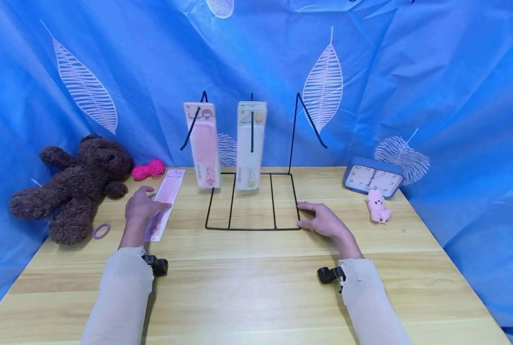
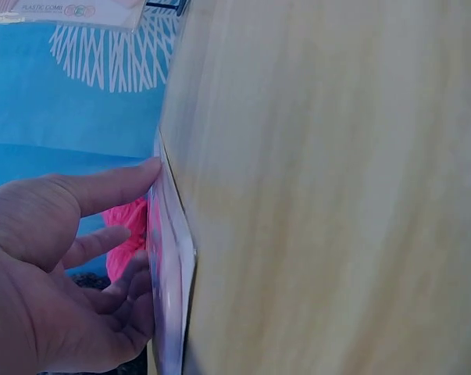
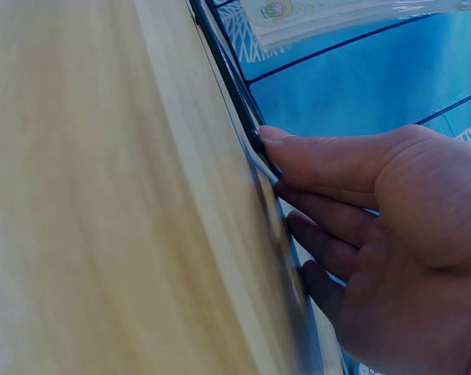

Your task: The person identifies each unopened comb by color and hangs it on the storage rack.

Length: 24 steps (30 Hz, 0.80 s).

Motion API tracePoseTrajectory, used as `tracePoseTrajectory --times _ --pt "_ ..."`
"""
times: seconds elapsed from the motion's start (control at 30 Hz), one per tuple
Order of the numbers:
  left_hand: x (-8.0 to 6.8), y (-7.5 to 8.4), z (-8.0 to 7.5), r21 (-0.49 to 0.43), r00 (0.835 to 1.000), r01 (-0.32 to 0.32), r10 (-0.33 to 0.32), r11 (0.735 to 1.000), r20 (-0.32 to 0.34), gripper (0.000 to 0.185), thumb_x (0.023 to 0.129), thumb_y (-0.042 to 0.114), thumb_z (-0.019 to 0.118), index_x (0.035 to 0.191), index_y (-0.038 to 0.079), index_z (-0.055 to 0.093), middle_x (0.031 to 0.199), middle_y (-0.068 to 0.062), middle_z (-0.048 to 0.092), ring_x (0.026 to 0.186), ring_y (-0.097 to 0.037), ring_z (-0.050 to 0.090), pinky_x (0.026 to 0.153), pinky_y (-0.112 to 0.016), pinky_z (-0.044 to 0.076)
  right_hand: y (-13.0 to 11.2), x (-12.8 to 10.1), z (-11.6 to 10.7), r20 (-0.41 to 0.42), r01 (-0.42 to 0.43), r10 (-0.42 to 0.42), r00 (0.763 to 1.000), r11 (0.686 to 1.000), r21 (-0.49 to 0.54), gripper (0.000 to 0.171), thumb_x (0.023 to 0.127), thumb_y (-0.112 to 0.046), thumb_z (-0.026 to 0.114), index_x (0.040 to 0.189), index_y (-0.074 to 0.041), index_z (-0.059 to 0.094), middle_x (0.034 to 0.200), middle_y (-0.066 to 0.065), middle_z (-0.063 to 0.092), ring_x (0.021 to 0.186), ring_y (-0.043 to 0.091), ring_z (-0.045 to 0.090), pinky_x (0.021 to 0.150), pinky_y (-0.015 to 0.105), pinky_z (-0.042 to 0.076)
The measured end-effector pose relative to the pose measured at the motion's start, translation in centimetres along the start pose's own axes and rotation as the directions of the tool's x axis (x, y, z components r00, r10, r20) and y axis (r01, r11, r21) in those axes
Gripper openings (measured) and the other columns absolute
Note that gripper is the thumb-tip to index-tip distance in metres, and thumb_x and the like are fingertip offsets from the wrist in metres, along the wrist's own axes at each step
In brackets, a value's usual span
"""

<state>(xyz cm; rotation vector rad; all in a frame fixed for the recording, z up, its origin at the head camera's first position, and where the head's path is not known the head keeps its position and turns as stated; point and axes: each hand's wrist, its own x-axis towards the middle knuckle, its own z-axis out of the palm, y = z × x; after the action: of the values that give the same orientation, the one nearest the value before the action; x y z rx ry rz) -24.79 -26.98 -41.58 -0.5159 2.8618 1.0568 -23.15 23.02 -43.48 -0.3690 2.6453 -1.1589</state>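
My left hand (image 1: 144,203) is over a pink packaged comb (image 1: 170,184) lying flat on the table, gripping it across its width. In the left wrist view the thumb touches its surface and the other fingers curl at its far side. My right hand (image 1: 323,220) touches the right side of a black wire display rack (image 1: 252,229) at its base, thumb and index fingertip a little apart along the bar. On the rack's left hook hangs a pink comb package (image 1: 205,143); several white comb packages (image 1: 247,143) hang on the middle hook. The right hook carries nothing.
At the left lie a brown teddy bear (image 1: 88,177), a pink yarn bundle (image 1: 148,169) and a purple ring (image 1: 101,231). A blue clock (image 1: 373,177) and a small pink toy (image 1: 378,207) stand at the right. Blue cloth (image 1: 153,72) hangs behind the table.
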Motion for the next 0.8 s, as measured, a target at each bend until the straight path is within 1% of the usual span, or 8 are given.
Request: tracePoseTrajectory --times 0.1,0.33,0.4,0.53,0.6,0.67,0.73,0.8 --pt "0.1 -0.3 -0.3 -0.008 1.000 -0.004 0.004 1.000 0.018 0.083 0.084 0.025 0.079 0.149 -0.003 0.037 0.144 -0.034 0.043 0.128 -0.054 0.040 0.104 -0.061 0.035 -0.1 0.0 -0.1 0.004 0.001 -0.001 1.000 1.000 -0.003 0.062 0.092 -0.016 0.075 0.148 -0.005 0.050 0.156 0.020 0.039 0.147 0.042 0.028 0.119 0.057 0.017" --pt "0.4 -0.7 -0.9 -0.019 0.995 -0.079 0.080 0.997 0.060 0.079 0.084 0.021 0.077 0.146 -0.009 0.038 0.139 -0.038 0.045 0.123 -0.052 0.045 0.103 -0.061 0.038 -0.2 0.0 -0.2 0.002 0.003 -0.003 1.000 1.000 -0.006 0.062 0.092 -0.015 0.074 0.147 -0.004 0.050 0.157 0.019 0.039 0.147 0.042 0.028 0.119 0.056 0.017" --pt "0.5 -0.8 -1.0 -0.042 0.994 -0.080 0.083 0.996 0.068 0.078 0.085 0.018 0.075 0.147 -0.010 0.036 0.138 -0.039 0.045 0.122 -0.051 0.046 0.103 -0.060 0.039 -0.2 0.0 -0.2 0.000 0.002 -0.002 1.000 1.000 -0.006 0.062 0.092 -0.015 0.074 0.148 -0.004 0.050 0.157 0.019 0.039 0.147 0.042 0.028 0.119 0.057 0.017" --pt "0.5 -1.1 -1.0 -0.131 0.996 -0.039 0.049 0.991 0.078 0.077 0.089 0.013 0.069 0.151 -0.009 0.031 0.145 -0.038 0.040 0.126 -0.047 0.043 0.106 -0.058 0.037 0.0 0.0 -0.1 0.005 0.008 -0.008 1.000 1.000 -0.008 0.062 0.092 -0.016 0.074 0.148 -0.004 0.050 0.156 0.020 0.039 0.147 0.042 0.028 0.119 0.057 0.017" --pt "0.4 -1.3 -1.0 -0.176 0.997 -0.026 0.038 0.984 0.061 0.076 0.090 0.011 0.066 0.153 -0.009 0.029 0.147 -0.037 0.038 0.128 -0.045 0.042 0.106 -0.056 0.037 0.1 -0.1 0.0 0.009 0.012 -0.012 1.000 1.000 -0.010 0.062 0.092 -0.016 0.074 0.148 -0.004 0.049 0.156 0.021 0.039 0.146 0.042 0.028 0.118 0.057 0.018" --pt "0.4 -1.4 -0.9 -0.211 0.999 -0.028 0.034 0.977 0.022 0.073 0.091 0.011 0.064 0.153 -0.008 0.030 0.145 -0.036 0.042 0.124 -0.043 0.046 0.101 -0.052 0.043 0.1 -0.1 0.1 0.007 0.015 -0.015 1.000 1.000 -0.012 0.062 0.092 -0.016 0.074 0.148 -0.004 0.050 0.156 0.020 0.040 0.146 0.042 0.029 0.118 0.057 0.019" --pt "0.4 -1.4 -0.9 -0.220 0.999 -0.053 0.050 0.974 -0.020 0.069 0.093 0.013 0.062 0.152 -0.007 0.033 0.139 -0.034 0.049 0.116 -0.039 0.052 0.090 -0.045 0.048 0.0 -0.1 0.1 0.002 0.014 -0.014 1.000 1.000 -0.010 0.062 0.092 -0.016 0.074 0.148 -0.004 0.050 0.156 0.020 0.040 0.146 0.042 0.029 0.118 0.057 0.018" --pt "0.4 -1.4 -1.1 -0.224 0.996 -0.078 0.067 0.971 -0.055 0.064 0.094 0.015 0.060 0.150 -0.007 0.038 0.132 -0.032 0.054 0.108 -0.036 0.055 0.080 -0.038 0.047 0.0 -0.1 0.0 -0.001 0.013 -0.013 1.000 1.000 -0.006 0.062 0.092 -0.015 0.074 0.148 -0.004 0.050 0.156 0.020 0.040 0.146 0.042 0.029 0.118 0.057 0.018"
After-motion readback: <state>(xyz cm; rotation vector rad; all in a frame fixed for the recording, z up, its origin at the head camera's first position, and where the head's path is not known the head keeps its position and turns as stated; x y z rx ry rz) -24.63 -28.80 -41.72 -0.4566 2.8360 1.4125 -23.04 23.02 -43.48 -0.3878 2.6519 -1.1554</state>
